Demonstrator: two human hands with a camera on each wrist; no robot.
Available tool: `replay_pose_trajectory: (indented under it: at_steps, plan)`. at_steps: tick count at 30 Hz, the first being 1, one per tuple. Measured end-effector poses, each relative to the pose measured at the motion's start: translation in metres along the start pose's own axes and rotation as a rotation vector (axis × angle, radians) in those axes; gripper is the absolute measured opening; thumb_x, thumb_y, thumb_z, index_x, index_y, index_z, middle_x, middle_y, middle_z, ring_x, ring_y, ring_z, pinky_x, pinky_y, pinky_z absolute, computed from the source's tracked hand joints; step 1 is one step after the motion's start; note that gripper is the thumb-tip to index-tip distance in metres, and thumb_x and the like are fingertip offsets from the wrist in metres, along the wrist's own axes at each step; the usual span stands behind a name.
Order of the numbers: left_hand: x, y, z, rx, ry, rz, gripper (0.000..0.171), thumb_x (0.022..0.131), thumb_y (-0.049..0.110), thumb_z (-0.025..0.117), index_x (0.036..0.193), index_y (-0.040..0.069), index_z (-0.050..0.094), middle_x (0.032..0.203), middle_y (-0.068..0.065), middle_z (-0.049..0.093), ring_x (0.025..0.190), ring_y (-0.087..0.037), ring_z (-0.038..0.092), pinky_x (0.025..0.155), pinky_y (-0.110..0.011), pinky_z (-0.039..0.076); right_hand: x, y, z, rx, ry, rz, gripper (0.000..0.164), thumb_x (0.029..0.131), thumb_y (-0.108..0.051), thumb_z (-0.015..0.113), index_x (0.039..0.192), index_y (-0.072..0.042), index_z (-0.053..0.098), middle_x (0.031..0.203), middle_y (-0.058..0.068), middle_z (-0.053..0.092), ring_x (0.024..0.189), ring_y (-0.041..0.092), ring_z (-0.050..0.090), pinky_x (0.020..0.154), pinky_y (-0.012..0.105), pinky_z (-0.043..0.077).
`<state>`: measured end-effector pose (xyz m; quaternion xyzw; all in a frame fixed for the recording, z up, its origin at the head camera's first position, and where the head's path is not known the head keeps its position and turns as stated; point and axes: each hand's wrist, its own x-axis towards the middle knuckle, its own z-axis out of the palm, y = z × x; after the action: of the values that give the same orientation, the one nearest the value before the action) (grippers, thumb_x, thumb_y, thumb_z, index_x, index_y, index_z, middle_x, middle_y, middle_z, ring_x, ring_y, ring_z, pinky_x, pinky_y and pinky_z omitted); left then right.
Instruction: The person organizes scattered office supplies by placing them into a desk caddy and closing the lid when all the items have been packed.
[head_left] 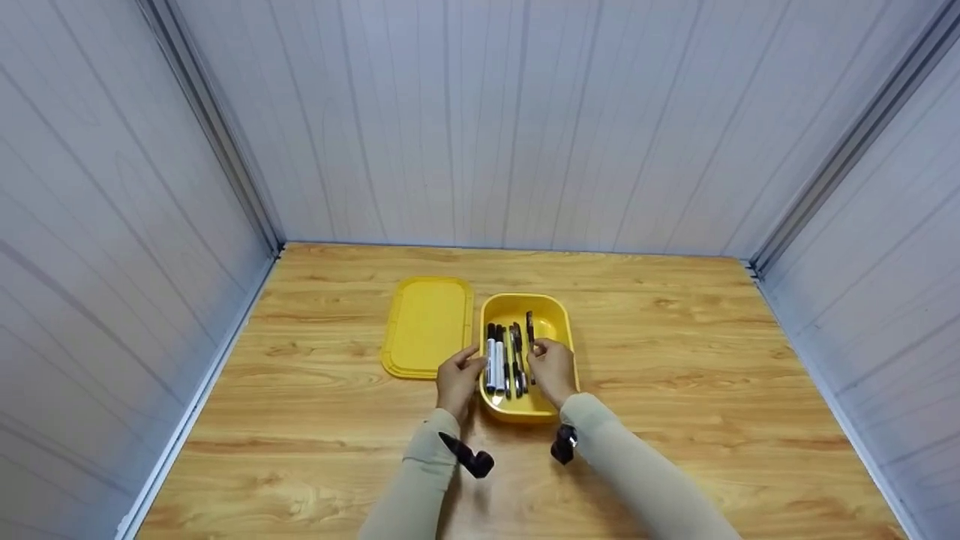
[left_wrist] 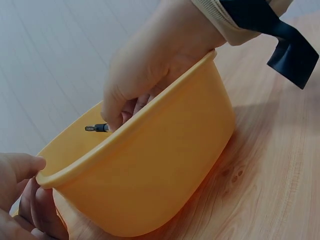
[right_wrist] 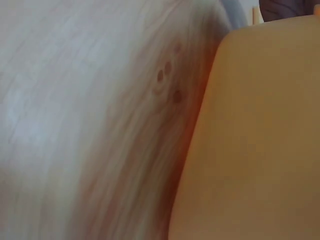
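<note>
A yellow plastic box (head_left: 532,415) stands on the table, its top uncovered. My left hand (head_left: 457,381) pinches the box's left rim, thumb on top and fingers along the outer wall, as the left wrist view shows. Inside the box, my right hand (head_left: 553,370) holds a dark pen (head_left: 529,325) between thumb and fingers; its end (left_wrist: 95,128) sticks out past them in the left wrist view. To the left of that pen lie two white markers with black caps (head_left: 491,367) and several slim dark pens (head_left: 517,337), side by side lengthwise.
A flat yellow lid (head_left: 431,322) lies on the wood-grain table (head_left: 675,337) just left of the box. Pale panel walls (head_left: 480,127) enclose the table at the back and both sides. Black straps or mounts (head_left: 474,459) hang at both wrists.
</note>
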<state>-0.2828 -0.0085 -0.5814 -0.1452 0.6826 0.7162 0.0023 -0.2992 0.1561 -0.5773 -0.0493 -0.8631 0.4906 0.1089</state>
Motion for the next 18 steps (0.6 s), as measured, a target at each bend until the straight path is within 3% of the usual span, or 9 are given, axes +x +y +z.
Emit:
replay_pose_trajectory:
  at_steps: [9,18]
  plan:
    - [-0.003,0.003,0.006,-0.008,-0.017,-0.001,0.038,0.089,0.008,0.067,0.127,0.001,0.065,0.096,-0.012,0.070,0.084,-0.016,0.063,0.066,-0.022,0.048,0.006,0.007,-0.005,-0.122,-0.086,0.065,0.027,0.082,0.001,0.065,0.108,0.007,0.071,0.082,0.007,0.068,0.075,0.016,0.061,0.072,0.032,0.054]
    - [-0.006,0.000,0.013,-0.010,-0.021,0.001,0.036,0.087,0.006,0.069,0.123,0.000,0.067,0.095,-0.012,0.071,0.080,-0.013,0.063,0.068,-0.022,0.050,0.000,0.012,-0.010,-0.135,-0.098,0.093,0.023,0.082,-0.001,0.072,0.104,0.005,0.072,0.081,0.008,0.069,0.075,0.017,0.061,0.072,0.033,0.053]
